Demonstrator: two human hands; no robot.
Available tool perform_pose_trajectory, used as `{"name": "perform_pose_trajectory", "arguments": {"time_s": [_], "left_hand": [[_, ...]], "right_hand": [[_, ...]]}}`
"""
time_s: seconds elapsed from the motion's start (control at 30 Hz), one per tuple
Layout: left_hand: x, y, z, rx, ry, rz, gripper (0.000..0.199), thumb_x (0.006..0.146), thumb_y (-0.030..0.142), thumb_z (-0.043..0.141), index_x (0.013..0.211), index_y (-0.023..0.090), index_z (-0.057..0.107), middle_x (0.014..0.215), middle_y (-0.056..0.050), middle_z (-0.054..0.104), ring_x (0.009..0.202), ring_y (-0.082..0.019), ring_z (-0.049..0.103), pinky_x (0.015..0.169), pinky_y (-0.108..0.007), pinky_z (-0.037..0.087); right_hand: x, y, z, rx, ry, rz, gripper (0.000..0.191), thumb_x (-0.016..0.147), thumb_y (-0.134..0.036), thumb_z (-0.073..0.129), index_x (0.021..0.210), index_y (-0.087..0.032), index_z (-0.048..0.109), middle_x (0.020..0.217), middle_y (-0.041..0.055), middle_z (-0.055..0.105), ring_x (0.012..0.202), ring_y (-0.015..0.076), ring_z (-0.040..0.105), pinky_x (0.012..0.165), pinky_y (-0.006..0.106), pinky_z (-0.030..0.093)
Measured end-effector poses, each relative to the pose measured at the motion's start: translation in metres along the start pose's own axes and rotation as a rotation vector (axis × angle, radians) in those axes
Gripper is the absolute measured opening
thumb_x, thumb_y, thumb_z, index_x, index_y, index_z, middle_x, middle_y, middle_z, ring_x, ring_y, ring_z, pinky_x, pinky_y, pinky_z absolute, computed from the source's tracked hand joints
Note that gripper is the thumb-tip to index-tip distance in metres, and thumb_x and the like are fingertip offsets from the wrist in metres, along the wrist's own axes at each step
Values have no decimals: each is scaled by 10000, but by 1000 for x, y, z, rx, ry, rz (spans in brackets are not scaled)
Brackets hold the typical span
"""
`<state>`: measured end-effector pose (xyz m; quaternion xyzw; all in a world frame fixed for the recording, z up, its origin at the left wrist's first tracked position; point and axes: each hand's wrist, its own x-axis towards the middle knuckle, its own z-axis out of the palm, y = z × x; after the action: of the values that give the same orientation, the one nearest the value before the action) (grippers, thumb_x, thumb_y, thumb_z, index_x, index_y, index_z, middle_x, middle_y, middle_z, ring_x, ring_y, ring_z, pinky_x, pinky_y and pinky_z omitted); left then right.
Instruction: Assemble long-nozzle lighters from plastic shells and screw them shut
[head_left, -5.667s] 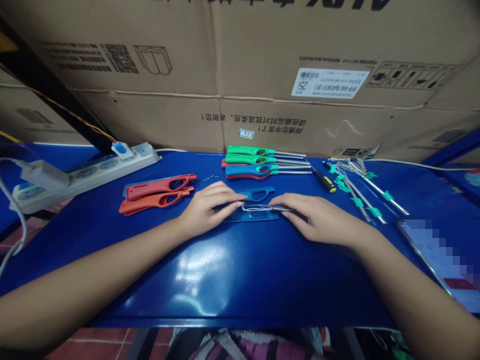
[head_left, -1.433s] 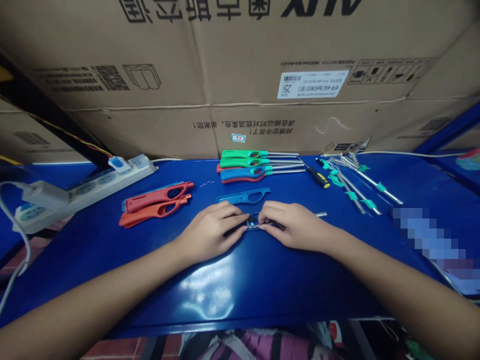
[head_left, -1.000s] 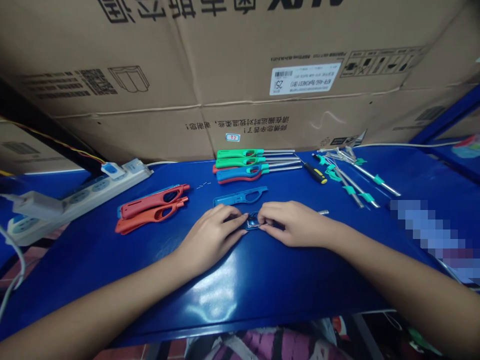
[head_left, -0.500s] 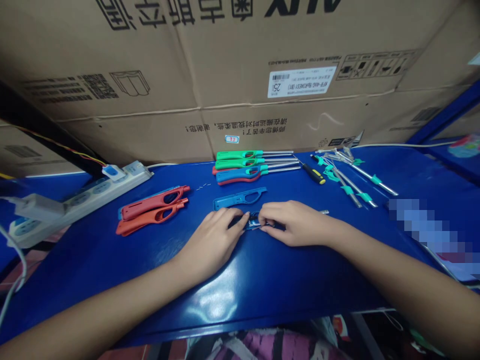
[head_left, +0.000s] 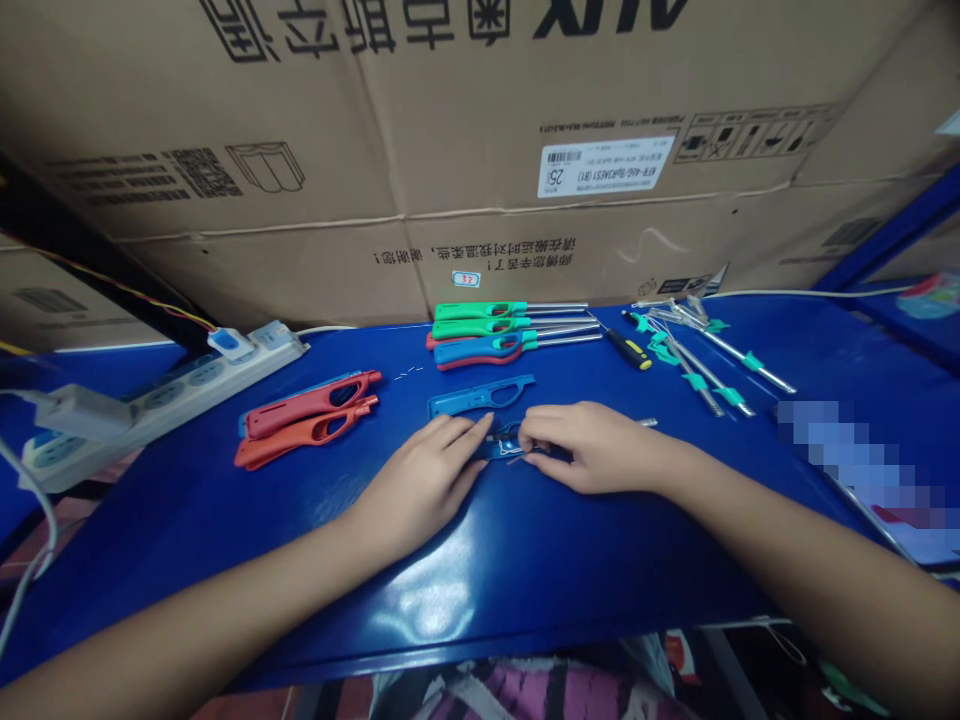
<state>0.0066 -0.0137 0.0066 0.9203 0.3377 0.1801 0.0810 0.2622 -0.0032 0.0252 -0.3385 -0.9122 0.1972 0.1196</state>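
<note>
Between my hands lies an open blue lighter casing point(head_left: 507, 447) with small metal and wire parts inside, partly hidden by my fingers. My left hand point(head_left: 431, 470) grips its left end, thumb and forefinger on either side. My right hand point(head_left: 574, 445) has its fingers bent and pinched around the right part of the casing. A metal tube tip point(head_left: 647, 422) sticks out beyond my right hand. Just behind lies another blue casing half point(head_left: 480, 395). Farther back are several long-nosed lighters with metal tubes, among them a green lighter point(head_left: 476, 327) and a blue and red lighter point(head_left: 480, 350).
Red and orange casings point(head_left: 311, 415) lie at the left, beside a white power strip point(head_left: 169, 395). A black and yellow screwdriver point(head_left: 628, 348) and several metal tubes with green fittings point(head_left: 697, 365) are at the back right. A cardboard box point(head_left: 450, 150) stands behind the blue table point(head_left: 600, 580).
My left hand has shifted slightly left and its thumb and forefinger have spread a little, uncovering more of the casing. My right hand stays nearly in place.
</note>
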Motion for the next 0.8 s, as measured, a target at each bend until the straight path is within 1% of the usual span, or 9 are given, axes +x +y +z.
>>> {"name": "perform_pose_trajectory", "arguments": {"time_s": [0.1,0.2,0.3,0.47,0.57,0.7,0.8], "left_hand": [[0,-2,0,-60,14,-8,453,996,207,550,1440,136,490,1234,-131,642,1103,-255,586,977,-449,546],[1,-2,-1,-53,-7,5,402,1012,211,519,1408,142,530,1220,-132,634,1079,-254,580,963,-458,549],[2,0,-2,-14,-24,34,365,1030,225,480,1379,164,567,1201,-134,622,1074,-255,579,935,-450,561],[3,4,-4,141,-84,69,369,1028,199,460,1372,133,577,1181,-156,627,1051,-273,588,904,-467,574],[4,5,-5,186,-107,76,390,1019,171,464,1394,124,560,1195,-164,621,1047,-284,585,895,-477,574],[5,2,-4,53,-78,63,372,1026,166,456,1377,148,578,1194,-150,599,1060,-260,570,915,-446,562],[6,-4,-1,-68,-24,81,349,1025,177,474,1353,171,593,1127,-128,607,1027,-237,569,895,-415,561]], "right_hand": [[0,-1,-1,-10,0,1,75,954,-267,570,953,-198,602,934,18,643,769,142,574,649,263,364],[0,-3,-2,-6,16,15,200,998,-375,529,957,-197,610,951,28,635,790,149,583,664,272,378],[1,-4,-1,2,39,41,273,1041,-370,438,941,-188,615,946,37,629,826,156,594,708,283,400],[2,-3,1,-13,39,36,228,1024,-354,475,942,-193,613,940,32,626,813,155,595,693,277,401],[3,-2,3,-7,65,47,189,1014,-296,484,938,-187,618,933,39,632,820,158,599,705,275,411],[5,1,7,82,177,91,116,965,-197,536,903,-177,632,866,30,646,763,141,596,693,255,427],[6,4,9,94,251,134,69,929,-185,595,906,-182,661,860,27,665,738,134,605,670,246,430]]}}
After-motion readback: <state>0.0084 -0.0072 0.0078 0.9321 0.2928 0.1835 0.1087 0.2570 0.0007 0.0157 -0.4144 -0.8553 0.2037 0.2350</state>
